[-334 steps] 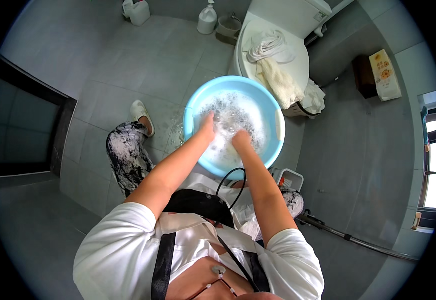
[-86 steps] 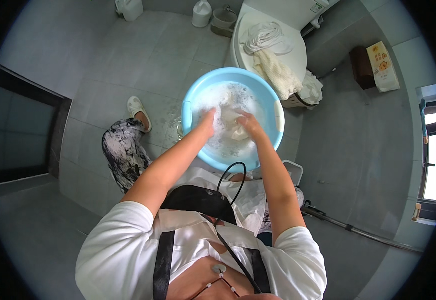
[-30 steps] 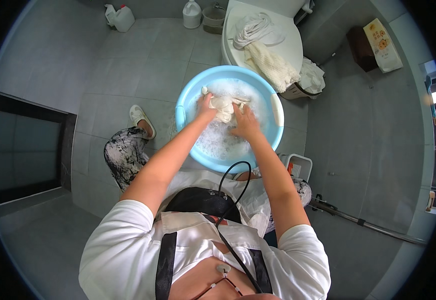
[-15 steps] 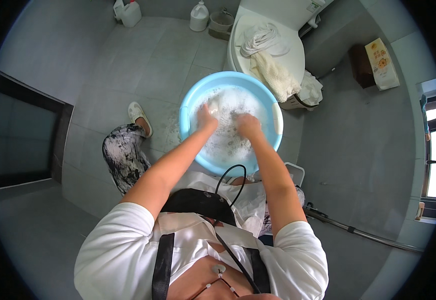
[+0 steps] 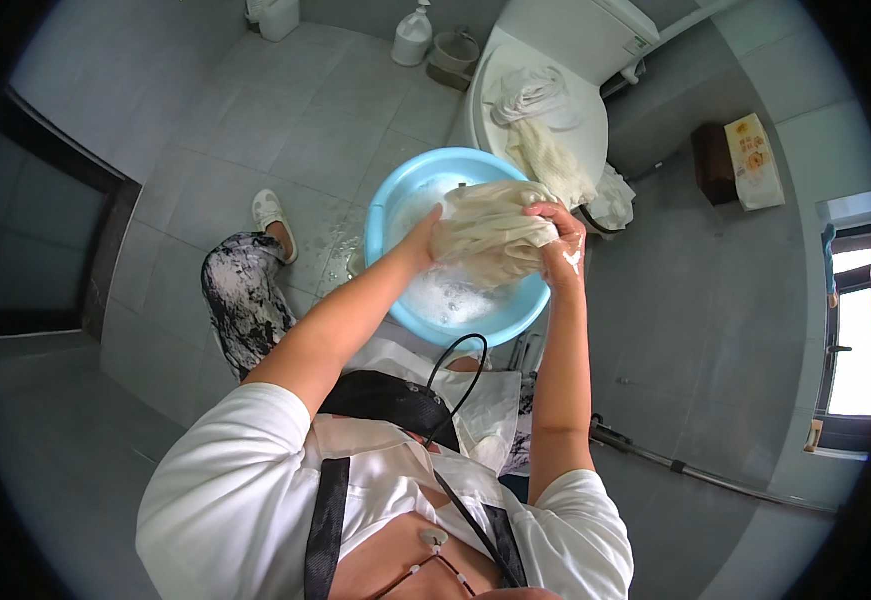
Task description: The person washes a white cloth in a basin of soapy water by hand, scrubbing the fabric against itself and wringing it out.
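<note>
A bunched, wet, cream-coloured cloth (image 5: pixel 494 225) is lifted above the light-blue basin (image 5: pixel 418 322), with its lower part hanging toward the water. My left hand (image 5: pixel 423 238) grips the cloth's left side; its fingers are mostly hidden behind the fabric. At the opposite side my right hand (image 5: pixel 562 248) is closed around the gathered cloth, with white foam on the back of the hand. Soap suds (image 5: pixel 451 298) float on the water below. What kind of garment or linen the cloth is, I cannot tell.
Beyond the basin stands a toilet (image 5: pixel 588 112) with a white cloth (image 5: pixel 536 97) and a cream knitted cloth (image 5: pixel 548 160) on its lid. A white pump bottle (image 5: pixel 413 38) and a small bucket (image 5: pixel 455 50) stand by the far wall. Water wets the floor left of the basin.
Both hands were down in the suds; now they are raised with the cream cloth between them. My right hand has moved right, to the basin's rim.
</note>
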`<state>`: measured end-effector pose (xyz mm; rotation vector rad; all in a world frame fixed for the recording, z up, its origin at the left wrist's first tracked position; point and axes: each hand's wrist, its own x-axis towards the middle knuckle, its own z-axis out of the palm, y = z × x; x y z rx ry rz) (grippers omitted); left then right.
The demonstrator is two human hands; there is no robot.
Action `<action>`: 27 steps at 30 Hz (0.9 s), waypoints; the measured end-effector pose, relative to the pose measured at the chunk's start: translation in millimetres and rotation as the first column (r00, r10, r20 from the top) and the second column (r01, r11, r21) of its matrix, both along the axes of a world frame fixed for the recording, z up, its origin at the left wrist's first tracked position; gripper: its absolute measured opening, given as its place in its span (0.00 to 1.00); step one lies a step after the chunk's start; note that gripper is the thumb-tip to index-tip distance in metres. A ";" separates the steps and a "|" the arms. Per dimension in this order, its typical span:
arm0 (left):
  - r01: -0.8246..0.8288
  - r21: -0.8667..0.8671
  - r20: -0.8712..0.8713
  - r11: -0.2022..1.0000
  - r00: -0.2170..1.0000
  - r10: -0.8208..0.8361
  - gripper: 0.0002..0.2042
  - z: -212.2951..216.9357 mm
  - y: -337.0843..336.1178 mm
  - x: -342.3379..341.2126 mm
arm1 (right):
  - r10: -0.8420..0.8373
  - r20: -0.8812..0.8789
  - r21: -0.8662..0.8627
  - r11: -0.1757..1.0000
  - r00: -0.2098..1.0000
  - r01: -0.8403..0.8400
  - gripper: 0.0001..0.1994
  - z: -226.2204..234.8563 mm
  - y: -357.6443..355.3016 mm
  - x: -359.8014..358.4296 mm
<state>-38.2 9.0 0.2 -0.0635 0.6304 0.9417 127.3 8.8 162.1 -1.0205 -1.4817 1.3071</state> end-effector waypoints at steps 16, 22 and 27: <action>-0.083 0.315 -0.633 0.945 0.724 0.274 0.10 40.8 39.6 -40.5 | -0.077 0.887 0.056 0.997 0.455 0.061 0.07 -86.4 -11.1 48.5; -0.135 0.322 -0.560 0.937 0.771 0.303 0.13 6.4 31.1 -35.5 | -0.235 0.971 0.236 0.939 0.034 -0.250 0.18 -107.2 -4.6 24.3; -0.257 0.173 -0.519 0.951 0.797 0.310 0.18 -0.8 16.5 -23.5 | -0.125 0.991 0.106 0.940 -0.040 -0.324 0.33 -118.5 3.6 -3.9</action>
